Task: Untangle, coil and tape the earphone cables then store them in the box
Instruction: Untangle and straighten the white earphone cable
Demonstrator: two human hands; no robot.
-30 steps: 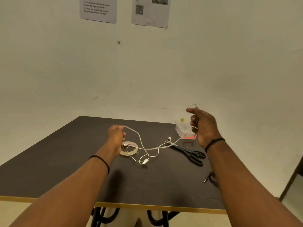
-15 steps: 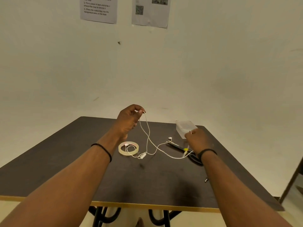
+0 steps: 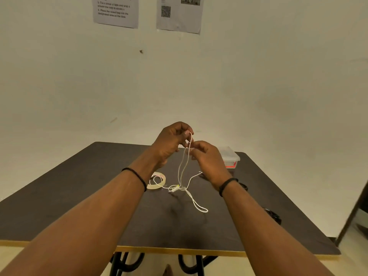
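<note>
Your left hand (image 3: 172, 140) and right hand (image 3: 207, 159) meet above the table (image 3: 83, 196), both pinching the white cable (image 3: 182, 172) between thumb and fingertips. The cable hangs in two strands to a tangle on the table, just right of the tape roll (image 3: 157, 181). The box (image 3: 229, 157) sits at the far right, lid on.

The left wall sheet (image 3: 116, 10) reads partly "designated area"; the right sheet (image 3: 179, 13) bears a QR code (image 3: 165, 11).
</note>
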